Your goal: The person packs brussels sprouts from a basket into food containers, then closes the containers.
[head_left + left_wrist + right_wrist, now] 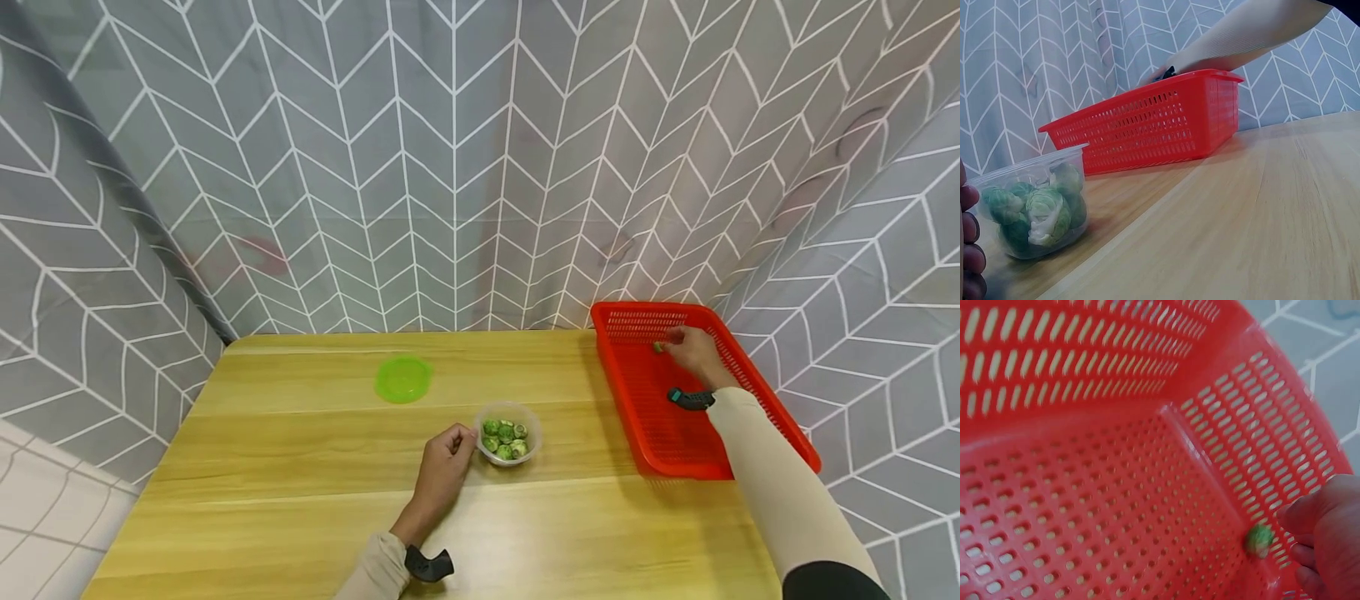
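A clear plastic container point(480, 458) holding several Brussels sprouts point(506, 433) stands on the wooden table. My left hand point(442, 471) is at its left side, thumb and forefinger pinching the rim; the other fingers point(971, 256) are curled at the edge of the left wrist view. My right hand point(696, 354) reaches down into the red plastic basket point(628, 400). Close to its fingertips, a single Brussels sprout point(1259, 540) lies by the basket's end wall. A small gap shows between that sprout and the loosely bent fingers in the right wrist view.
A round green lid point(403, 379) lies flat on the table point(300, 450), behind and left of the container. The slotted basket takes up the table's right side. Grey curtains point(450, 167) with a white zigzag pattern hang behind and at both sides.
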`<state>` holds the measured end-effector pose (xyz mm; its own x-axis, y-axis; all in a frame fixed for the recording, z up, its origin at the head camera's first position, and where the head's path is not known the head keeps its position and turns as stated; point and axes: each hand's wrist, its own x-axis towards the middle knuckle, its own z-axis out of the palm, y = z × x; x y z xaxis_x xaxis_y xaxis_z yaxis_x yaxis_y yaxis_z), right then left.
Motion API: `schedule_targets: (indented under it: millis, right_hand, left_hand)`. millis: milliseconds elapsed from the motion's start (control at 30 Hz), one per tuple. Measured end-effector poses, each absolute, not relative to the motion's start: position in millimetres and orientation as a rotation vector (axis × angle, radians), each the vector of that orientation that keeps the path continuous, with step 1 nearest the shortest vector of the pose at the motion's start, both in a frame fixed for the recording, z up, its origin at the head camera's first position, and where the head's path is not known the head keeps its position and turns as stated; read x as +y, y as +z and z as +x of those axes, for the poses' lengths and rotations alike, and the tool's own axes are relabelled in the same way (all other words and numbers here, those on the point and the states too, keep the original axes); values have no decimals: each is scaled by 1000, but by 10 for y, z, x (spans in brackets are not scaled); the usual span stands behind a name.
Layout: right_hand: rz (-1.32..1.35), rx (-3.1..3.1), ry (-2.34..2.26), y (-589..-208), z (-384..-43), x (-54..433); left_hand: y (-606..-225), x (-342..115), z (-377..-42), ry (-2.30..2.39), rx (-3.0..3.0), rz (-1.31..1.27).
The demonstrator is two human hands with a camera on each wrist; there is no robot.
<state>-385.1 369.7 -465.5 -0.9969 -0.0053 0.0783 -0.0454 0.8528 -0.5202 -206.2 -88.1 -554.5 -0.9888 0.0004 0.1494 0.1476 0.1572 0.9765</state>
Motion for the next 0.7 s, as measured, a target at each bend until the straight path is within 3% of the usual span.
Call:
schedule_targets:
  millis: [700]
  right_hand:
    - [24,-2964,711,-4976,-4043,3809]
  left_hand:
    - [-5564,-873,-2090,-1951,-2300,-152]
